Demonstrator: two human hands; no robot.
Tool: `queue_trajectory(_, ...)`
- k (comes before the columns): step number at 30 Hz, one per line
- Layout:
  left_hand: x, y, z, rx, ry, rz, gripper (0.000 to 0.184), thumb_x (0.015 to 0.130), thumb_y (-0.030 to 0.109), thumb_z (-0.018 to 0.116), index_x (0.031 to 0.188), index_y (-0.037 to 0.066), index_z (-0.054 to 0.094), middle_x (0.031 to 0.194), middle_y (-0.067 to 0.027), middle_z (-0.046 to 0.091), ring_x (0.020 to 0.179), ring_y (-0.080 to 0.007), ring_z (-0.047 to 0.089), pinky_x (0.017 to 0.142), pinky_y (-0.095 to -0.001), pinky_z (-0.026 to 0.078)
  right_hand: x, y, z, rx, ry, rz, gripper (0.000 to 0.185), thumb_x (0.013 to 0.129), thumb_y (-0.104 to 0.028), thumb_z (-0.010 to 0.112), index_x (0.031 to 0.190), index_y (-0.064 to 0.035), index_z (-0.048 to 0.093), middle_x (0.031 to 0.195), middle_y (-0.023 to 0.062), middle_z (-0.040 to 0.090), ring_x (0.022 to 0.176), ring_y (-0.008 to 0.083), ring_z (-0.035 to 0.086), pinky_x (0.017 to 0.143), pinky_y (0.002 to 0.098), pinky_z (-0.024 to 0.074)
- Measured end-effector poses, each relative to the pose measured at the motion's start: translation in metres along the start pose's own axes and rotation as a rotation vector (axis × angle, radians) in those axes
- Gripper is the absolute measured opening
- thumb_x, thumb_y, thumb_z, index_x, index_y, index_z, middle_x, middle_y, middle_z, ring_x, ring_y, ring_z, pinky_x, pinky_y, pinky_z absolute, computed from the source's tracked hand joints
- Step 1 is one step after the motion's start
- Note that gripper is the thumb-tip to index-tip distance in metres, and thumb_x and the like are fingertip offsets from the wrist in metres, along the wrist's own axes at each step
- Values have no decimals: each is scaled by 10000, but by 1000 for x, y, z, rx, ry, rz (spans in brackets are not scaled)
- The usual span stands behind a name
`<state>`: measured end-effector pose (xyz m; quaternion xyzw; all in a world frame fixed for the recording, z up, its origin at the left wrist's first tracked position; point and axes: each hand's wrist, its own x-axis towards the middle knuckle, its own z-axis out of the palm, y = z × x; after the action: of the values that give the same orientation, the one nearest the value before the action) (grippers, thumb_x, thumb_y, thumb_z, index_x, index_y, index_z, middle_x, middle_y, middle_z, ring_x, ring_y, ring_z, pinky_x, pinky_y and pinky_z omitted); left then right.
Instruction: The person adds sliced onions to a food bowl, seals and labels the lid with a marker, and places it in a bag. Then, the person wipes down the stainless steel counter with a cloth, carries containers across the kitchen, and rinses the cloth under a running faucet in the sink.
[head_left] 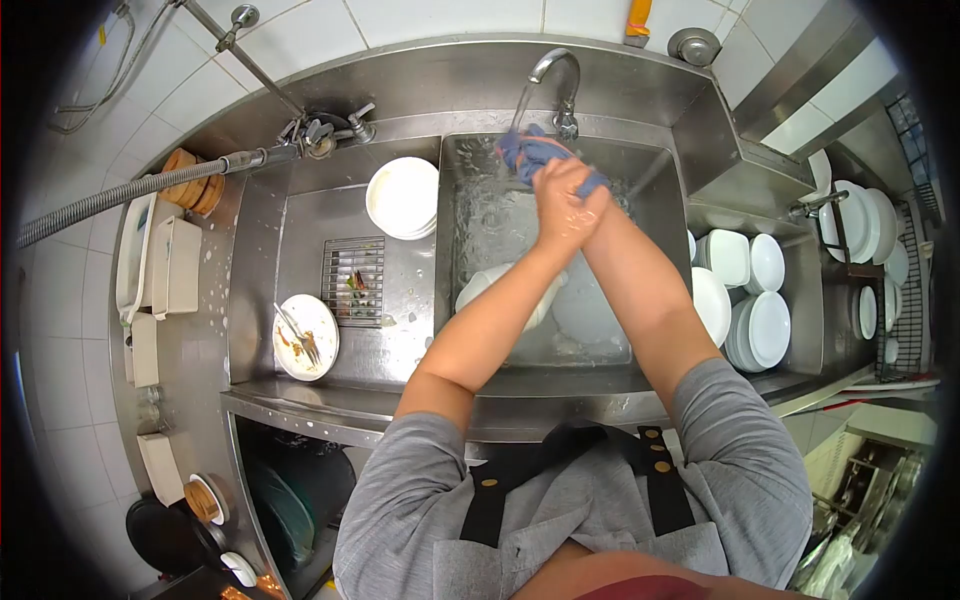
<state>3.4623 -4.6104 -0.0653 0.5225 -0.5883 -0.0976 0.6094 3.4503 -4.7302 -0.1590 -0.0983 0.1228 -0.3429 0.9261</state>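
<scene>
A blue cloth (535, 158) with an orange edge is bunched up under the stream from the curved faucet (556, 75), above the middle sink basin. My left hand (562, 200) is closed on the cloth. Close against it, my right hand (592, 203) is closed on the cloth too, its fingers partly hidden behind the left one. Beneath my forearms, a white bowl (487, 287) and a pale plate (583, 305) lie in the water of the basin (465, 345).
Stacked white plates (402, 197) and a plate with a fork and food scraps (306, 337) sit in the left basin. White dishes (768, 330) fill the right basin. A flexible hose (140, 192) crosses the upper left. White containers (176, 265) line the left edge.
</scene>
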Motion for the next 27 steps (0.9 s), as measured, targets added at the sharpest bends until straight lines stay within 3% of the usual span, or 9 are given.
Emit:
queue_trajectory(3,23,-35,-11,-26,154,-49,188,702,163,676,683,9,569,638,-122,570,601,-252,533,631,-385,424,-5,-8,7,-146,-259,77,232,1030,-261,472,1102,-94,618,1001,99,669,915,234,673,764,428,579)
queue_trajectory(6,59,-98,-31,-189,283,-510,239,739,180,688,661,-6,559,547,-35,525,536,-121,457,486,-350,386,-25,23,78,-550,501,-212,210,1000,-285,522,1003,-97,616,872,83,665,763,212,675,671,395,590)
queue_trajectory(9,64,-67,-38,17,239,-397,246,750,187,676,661,-15,569,544,-44,527,559,-111,483,498,-348,403,-17,15,86,-384,300,-156,188,988,-281,536,966,-113,618,829,69,654,705,210,663,632,385,572)
queue_trajectory(13,33,-48,-24,213,118,-43,209,754,232,661,734,24,663,586,-152,618,510,-283,575,541,-379,454,12,-34,32,-329,-57,213,169,955,-264,585,873,-119,618,791,60,645,640,192,629,567,349,522)
queue_trajectory(17,86,-102,-53,361,32,-559,236,808,245,618,975,112,720,863,-202,706,731,-396,678,666,-435,532,-33,5,92,-697,289,20,287,936,-336,560,973,-70,662,911,98,686,748,202,674,645,341,557)
queue_trajectory(21,87,-112,-51,780,-241,-420,323,861,164,568,1168,132,663,1039,-207,697,819,-361,693,715,-456,535,-38,-24,81,-408,347,44,265,895,-230,576,1077,-51,648,1019,118,677,948,265,662,860,434,521)
queue_trajectory(23,94,-88,-47,32,-328,-714,426,885,70,587,1310,75,559,1013,-182,672,817,-241,663,705,-333,535,-14,7,52,-688,491,-282,410,828,-134,629,1217,-35,545,1003,126,655,963,313,634,929,480,467)
queue_trajectory(25,99,-105,-35,-15,-307,-616,435,885,27,597,1315,75,548,1016,-126,656,820,-185,638,685,-313,540,-8,37,47,-1420,692,-832,592,773,-50,662,1305,-21,405,958,109,625,891,292,617,900,452,476)
queue_trajectory(27,107,-97,-42,-510,-422,-913,419,876,23,619,1289,48,560,1032,-100,650,788,-160,621,683,-301,518,-1,46,44,-1805,806,-1187,773,735,11,701,1378,-13,273,912,80,596,826,250,600,863,404,493)
